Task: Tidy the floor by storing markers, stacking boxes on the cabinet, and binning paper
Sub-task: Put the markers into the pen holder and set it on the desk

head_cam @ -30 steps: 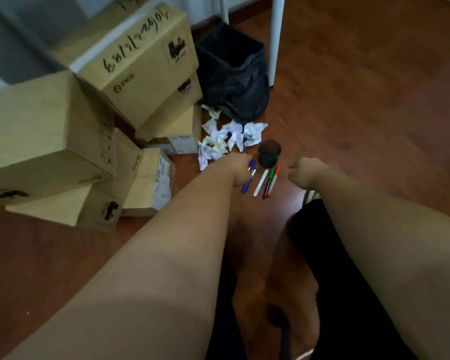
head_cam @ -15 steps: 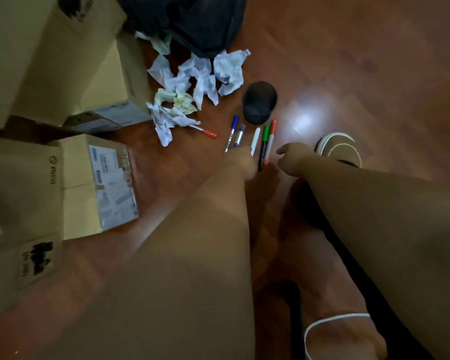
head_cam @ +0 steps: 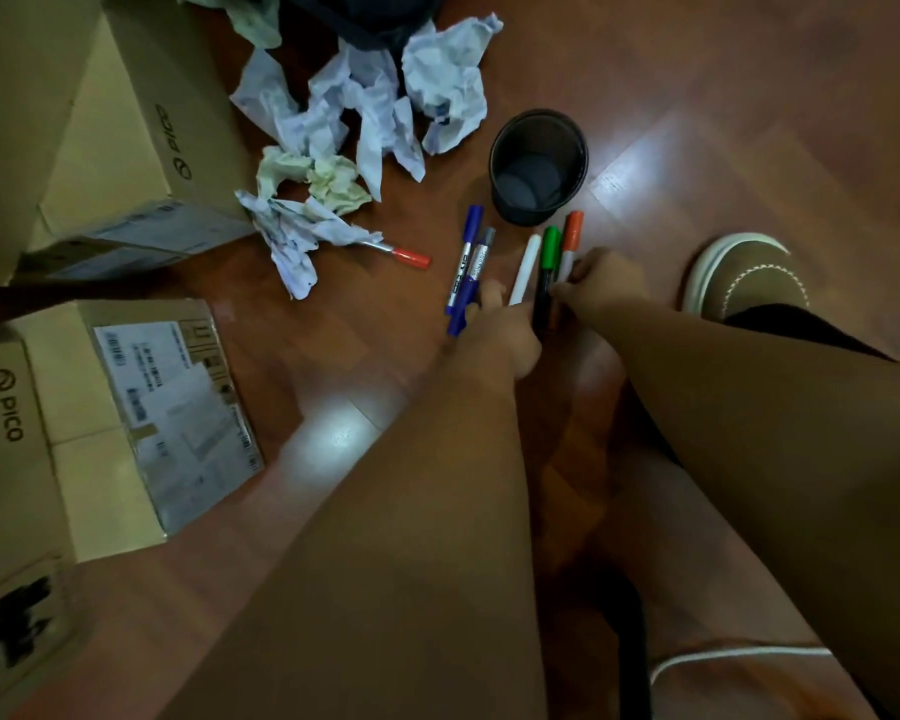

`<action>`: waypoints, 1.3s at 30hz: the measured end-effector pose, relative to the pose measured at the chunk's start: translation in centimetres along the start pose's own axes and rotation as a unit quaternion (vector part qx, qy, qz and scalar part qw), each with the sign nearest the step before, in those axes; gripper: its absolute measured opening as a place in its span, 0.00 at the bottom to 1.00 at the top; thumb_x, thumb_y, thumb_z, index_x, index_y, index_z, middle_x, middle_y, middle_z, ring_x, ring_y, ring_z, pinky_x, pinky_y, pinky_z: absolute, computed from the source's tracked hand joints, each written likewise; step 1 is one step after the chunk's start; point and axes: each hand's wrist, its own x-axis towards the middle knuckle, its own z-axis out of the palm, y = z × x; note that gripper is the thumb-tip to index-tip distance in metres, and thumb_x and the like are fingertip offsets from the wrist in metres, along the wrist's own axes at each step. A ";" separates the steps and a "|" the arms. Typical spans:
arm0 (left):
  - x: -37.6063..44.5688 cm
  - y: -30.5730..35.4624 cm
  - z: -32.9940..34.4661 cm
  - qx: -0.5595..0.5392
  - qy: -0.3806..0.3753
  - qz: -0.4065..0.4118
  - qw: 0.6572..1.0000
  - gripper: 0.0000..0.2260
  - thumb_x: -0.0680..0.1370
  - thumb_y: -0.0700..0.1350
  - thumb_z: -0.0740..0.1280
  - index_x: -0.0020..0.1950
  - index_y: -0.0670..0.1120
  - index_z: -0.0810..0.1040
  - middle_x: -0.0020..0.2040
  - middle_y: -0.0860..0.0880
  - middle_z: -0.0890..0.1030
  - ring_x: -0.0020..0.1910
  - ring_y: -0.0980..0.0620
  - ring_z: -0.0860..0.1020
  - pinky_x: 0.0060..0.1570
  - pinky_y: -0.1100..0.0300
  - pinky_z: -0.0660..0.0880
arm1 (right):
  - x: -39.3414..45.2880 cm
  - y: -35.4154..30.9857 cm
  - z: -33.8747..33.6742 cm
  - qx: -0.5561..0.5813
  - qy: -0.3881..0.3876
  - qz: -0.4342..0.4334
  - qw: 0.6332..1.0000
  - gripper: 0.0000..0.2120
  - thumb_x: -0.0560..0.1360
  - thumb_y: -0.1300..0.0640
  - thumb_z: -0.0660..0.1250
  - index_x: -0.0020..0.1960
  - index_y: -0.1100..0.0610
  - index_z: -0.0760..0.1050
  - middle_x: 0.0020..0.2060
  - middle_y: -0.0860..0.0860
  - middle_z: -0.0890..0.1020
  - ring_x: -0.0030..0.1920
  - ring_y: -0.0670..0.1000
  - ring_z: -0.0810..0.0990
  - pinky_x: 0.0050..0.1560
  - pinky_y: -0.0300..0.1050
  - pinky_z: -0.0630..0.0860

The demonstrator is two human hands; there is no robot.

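Several markers lie side by side on the wooden floor: a blue marker, a grey-capped marker, a white marker, a green marker and an orange marker. A red-capped marker lies apart, half under crumpled paper. An upright black mesh pen cup stands just beyond them. My left hand rests curled over the near ends of the grey-capped and white markers; its grip is hidden. My right hand pinches the orange marker's barrel beside the green one.
Cardboard boxes crowd the left side, some stacked and tilted. A black bin sits at the top edge behind the paper. My brown shoe is right of the markers, and my knees fill the foreground.
The view has dropped closer to the floor. Both hands have moved forward onto the row of markers, and the right hand's fingers have closed on the orange one.
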 end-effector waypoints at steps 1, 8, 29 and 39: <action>0.1 -0.1 0.2 0.007 0.012 0.001 1.000 0.24 0.78 0.40 0.64 0.75 0.51 0.69 0.74 0.47 0.58 0.67 0.40 0.65 0.68 0.50 0.67 | 0.1 -0.2 0.1 0.000 0.001 0.012 1.000 0.12 0.76 0.50 0.67 0.50 0.59 0.78 0.43 0.55 0.81 0.38 0.53 0.75 0.32 0.41 0.67; -0.4 -0.9 1.0 0.071 0.063 -0.014 0.995 0.18 0.81 0.35 0.59 0.71 0.42 0.71 0.71 0.40 0.63 0.56 0.40 0.78 0.61 0.49 0.75 | -0.8 0.5 -1.7 0.067 0.017 0.076 0.995 0.16 0.71 0.49 0.71 0.50 0.61 0.78 0.43 0.57 0.82 0.33 0.53 0.75 0.24 0.40 0.63; -5.2 -3.2 -7.4 -0.103 0.240 0.104 0.960 0.03 0.79 0.44 0.66 0.51 0.47 0.78 0.41 0.49 0.80 0.36 0.53 0.76 0.31 0.66 0.64 | -6.3 -3.5 -6.2 0.322 0.047 -0.109 0.939 0.07 0.72 0.62 0.71 0.44 0.56 0.73 0.36 0.48 0.76 0.34 0.43 0.74 0.27 0.29 0.70; -5.9 0.8 -12.9 -0.150 0.341 0.163 0.914 0.05 0.80 0.45 0.65 0.48 0.46 0.79 0.32 0.56 0.73 0.30 0.58 0.73 0.31 0.65 0.70 | -4.4 -6.2 -7.7 0.296 0.133 -0.078 0.943 0.09 0.72 0.57 0.70 0.50 0.57 0.75 0.43 0.52 0.80 0.45 0.52 0.79 0.38 0.40 0.75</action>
